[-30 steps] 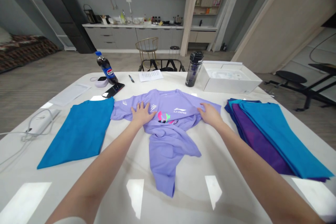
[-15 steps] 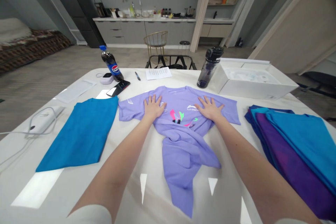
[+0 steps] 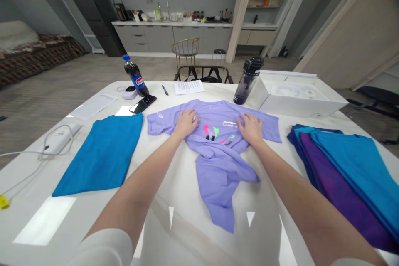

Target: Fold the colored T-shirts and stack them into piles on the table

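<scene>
A lavender T-shirt (image 3: pixel 218 162) with pink, green and black print lies on the white table, its collar away from me. The upper part and both sleeves are spread, while the lower part is bunched and twisted toward me. My left hand (image 3: pixel 186 124) rests on the shirt near the left shoulder, fingers somewhat apart and bent, holding nothing. On the right side of the chest, beside the white logo, lies my right hand (image 3: pixel 251 128), its fingers also apart and slightly curled on the fabric.
A folded blue shirt (image 3: pixel 99 153) lies left, near a power strip (image 3: pixel 62 139). Folded blue and purple clothes (image 3: pixel 352 166) are stacked right. Farther back are a cola bottle (image 3: pixel 136 77), phone (image 3: pixel 142 104), paper (image 3: pixel 189 87), dark tumbler (image 3: pixel 246 83) and white box (image 3: pixel 299 104).
The fingers of both hands have drawn in from a wide spread. The shirt's lower end has shifted away from me, and its sleeves have moved slightly inward.
</scene>
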Demonstrator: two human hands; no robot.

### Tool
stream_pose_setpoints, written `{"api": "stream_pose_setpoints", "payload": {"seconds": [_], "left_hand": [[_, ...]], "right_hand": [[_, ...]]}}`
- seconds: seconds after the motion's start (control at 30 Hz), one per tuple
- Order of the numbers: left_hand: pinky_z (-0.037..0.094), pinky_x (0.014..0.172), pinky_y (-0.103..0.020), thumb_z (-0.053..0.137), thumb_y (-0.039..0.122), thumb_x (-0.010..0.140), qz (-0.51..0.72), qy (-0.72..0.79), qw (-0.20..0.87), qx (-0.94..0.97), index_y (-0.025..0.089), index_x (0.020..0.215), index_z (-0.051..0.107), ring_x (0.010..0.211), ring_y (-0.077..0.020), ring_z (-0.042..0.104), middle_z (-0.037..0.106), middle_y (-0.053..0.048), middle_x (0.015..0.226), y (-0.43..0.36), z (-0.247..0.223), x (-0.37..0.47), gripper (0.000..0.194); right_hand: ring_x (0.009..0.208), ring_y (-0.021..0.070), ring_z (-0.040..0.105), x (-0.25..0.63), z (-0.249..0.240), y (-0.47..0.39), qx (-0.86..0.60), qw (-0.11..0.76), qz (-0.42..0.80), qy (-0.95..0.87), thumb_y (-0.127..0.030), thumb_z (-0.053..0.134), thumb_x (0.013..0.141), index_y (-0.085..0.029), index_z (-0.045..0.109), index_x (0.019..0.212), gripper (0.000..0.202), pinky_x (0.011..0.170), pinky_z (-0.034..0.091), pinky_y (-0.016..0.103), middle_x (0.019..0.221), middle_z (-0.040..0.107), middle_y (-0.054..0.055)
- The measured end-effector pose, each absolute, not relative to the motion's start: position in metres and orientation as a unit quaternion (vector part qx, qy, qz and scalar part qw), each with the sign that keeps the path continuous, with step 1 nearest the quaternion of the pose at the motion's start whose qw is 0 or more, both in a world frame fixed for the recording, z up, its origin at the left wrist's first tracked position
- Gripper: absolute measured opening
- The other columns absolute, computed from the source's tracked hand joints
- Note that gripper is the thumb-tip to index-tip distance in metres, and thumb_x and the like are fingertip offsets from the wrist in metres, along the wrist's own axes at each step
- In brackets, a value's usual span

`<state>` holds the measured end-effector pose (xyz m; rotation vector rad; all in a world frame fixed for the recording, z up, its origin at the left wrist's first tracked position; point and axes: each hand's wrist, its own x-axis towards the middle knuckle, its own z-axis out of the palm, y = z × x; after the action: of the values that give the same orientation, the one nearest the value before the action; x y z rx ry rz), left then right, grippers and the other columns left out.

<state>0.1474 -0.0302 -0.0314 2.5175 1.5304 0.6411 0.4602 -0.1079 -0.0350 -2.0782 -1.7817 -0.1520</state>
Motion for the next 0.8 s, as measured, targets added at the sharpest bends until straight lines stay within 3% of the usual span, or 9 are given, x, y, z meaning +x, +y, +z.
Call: {"api": "stream_pose_setpoints", "payload": {"seconds": [0.1,0.2,0.33,0.47,0.57,0.67,0.73,0.8], "left_hand": [[0.040,0.114,-0.038,0.041,0.039,0.103,0.178,0.375,0.119,0.902,0.021,0.120,0.072,0.120,-0.0209,0.062,0.072,-0.008,0.126,-0.067,-0.026,0.156,0.039],[0.037,0.116,-0.040,0.048,0.044,0.101,0.162,0.327,0.147,0.919,0.023,0.124,0.070,0.122,-0.0216,0.062,0.072,-0.007,0.126,-0.110,-0.024,0.169,0.038],[0.029,0.120,-0.045,0.050,0.045,0.100,0.158,0.323,0.161,0.919,0.026,0.137,0.061,0.130,-0.0219,0.056,0.065,-0.006,0.139,-0.160,-0.020,0.182,0.043],[0.027,0.120,-0.048,0.049,0.031,0.099,0.158,0.328,0.160,0.918,0.026,0.142,0.056,0.132,-0.0223,0.054,0.062,-0.008,0.142,-0.193,-0.014,0.189,0.043],[0.023,0.122,-0.054,0.051,0.018,0.091,0.181,0.336,0.162,0.910,0.026,0.150,0.046,0.138,-0.0238,0.049,0.056,-0.009,0.148,-0.216,-0.004,0.192,0.059],[0.016,0.125,-0.057,0.057,0.014,0.084,0.225,0.302,0.162,0.912,0.024,0.153,0.040,0.144,-0.0258,0.042,0.050,-0.011,0.154,-0.243,0.013,0.190,0.072],[0.020,0.124,-0.054,0.061,0.014,0.083,0.255,0.266,0.166,0.915,0.022,0.144,0.050,0.138,-0.0263,0.048,0.058,-0.011,0.145,-0.262,0.027,0.179,0.063],[0.037,0.114,-0.046,0.061,0.016,0.086,0.257,0.231,0.187,0.919,0.020,0.122,0.065,0.119,-0.0240,0.061,0.070,-0.009,0.121,-0.281,0.037,0.159,0.037]], "right_hand": [[0.112,0.0296,0.060,0.443,-0.027,-0.143,-0.703,0.225,-0.021,-0.674,-0.049,0.044,0.101,-0.019,0.074,0.106,0.043,0.100,0.041,0.045,0.117,0.070,0.015],[0.101,0.0259,0.063,0.430,-0.018,-0.186,-0.664,0.197,0.039,-0.720,-0.058,0.047,0.099,-0.022,0.075,0.089,0.046,0.090,0.043,0.037,0.098,0.072,0.009],[0.094,0.0254,0.064,0.429,-0.011,-0.243,-0.672,0.112,0.080,-0.727,-0.072,0.056,0.089,-0.022,0.071,0.090,0.052,0.080,0.043,0.033,0.095,0.071,0.007],[0.100,0.0276,0.063,0.435,-0.009,-0.283,-0.697,0.067,0.096,-0.707,-0.057,0.069,0.085,-0.020,0.070,0.094,0.038,0.077,0.042,0.032,0.103,0.070,0.010],[0.086,0.0221,0.064,0.424,0.004,-0.301,-0.698,0.140,0.171,-0.681,-0.036,0.066,0.088,-0.020,0.068,0.093,0.017,0.074,0.042,0.030,0.093,0.071,0.006],[0.079,0.0192,0.062,0.393,0.033,-0.324,-0.624,0.294,0.244,-0.681,-0.036,0.065,0.089,-0.021,0.067,0.095,0.017,0.074,0.045,0.030,0.088,0.071,0.001],[0.083,0.0197,0.063,0.369,0.052,-0.344,-0.544,0.377,0.306,-0.684,-0.042,0.067,0.089,-0.021,0.068,0.100,0.024,0.078,0.048,0.031,0.094,0.072,0.002],[0.088,0.0200,0.065,0.351,0.062,-0.364,-0.468,0.419,0.392,-0.672,-0.046,0.065,0.091,-0.021,0.068,0.109,0.031,0.080,0.050,0.032,0.101,0.073,0.004]]}}
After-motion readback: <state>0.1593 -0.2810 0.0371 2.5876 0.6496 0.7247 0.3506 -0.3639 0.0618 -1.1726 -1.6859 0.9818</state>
